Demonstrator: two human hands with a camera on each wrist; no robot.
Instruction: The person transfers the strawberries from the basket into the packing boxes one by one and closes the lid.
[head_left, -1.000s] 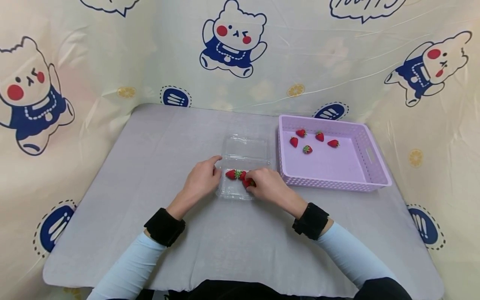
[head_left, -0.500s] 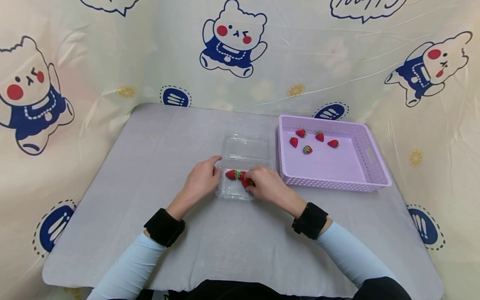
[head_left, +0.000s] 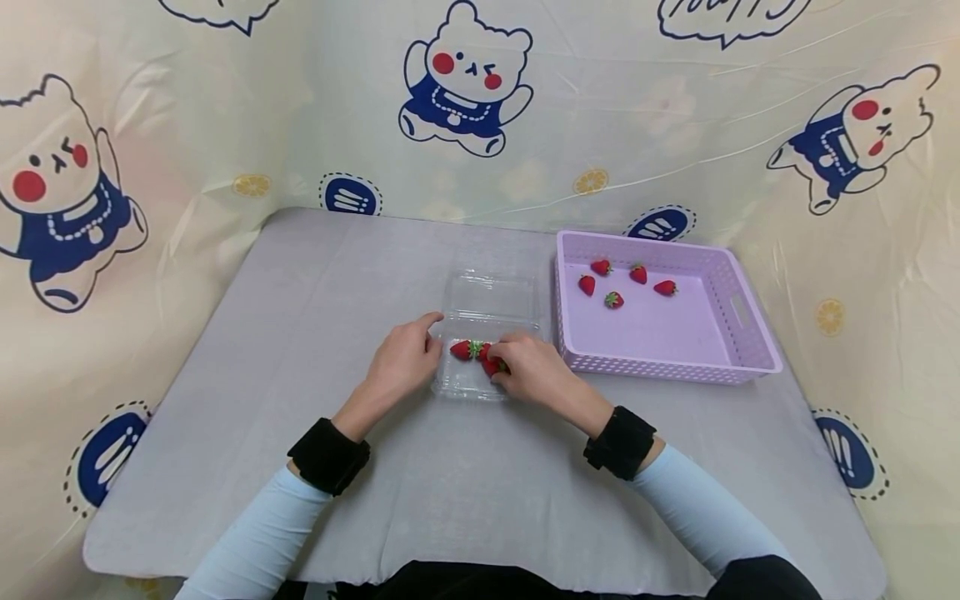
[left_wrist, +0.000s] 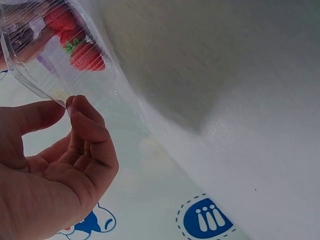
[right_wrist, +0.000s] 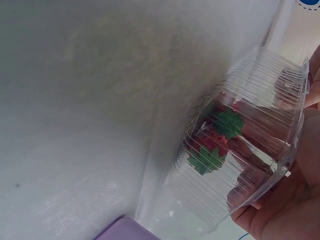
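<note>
Clear box (right_wrist: 207, 197): ribbed, totally see-through
Strawberries (right_wrist: 214, 137): couple green tops inside
Right hand (right_wrist: 285, 202): fingers dipped in there
Purple basket (right_wrist: 126, 231): just a corner

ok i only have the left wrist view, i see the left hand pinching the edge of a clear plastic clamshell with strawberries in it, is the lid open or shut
Observer: Open. In the head view the lid lies folded back on the far side of the clear plastic clamshell.
Operator: ok and any strawberries outside it
Observer: Yes, five strawberries lie in a purple basket.
Operator: which side is the basket on
Observer: On the person's right, just beyond the right hand.
</note>
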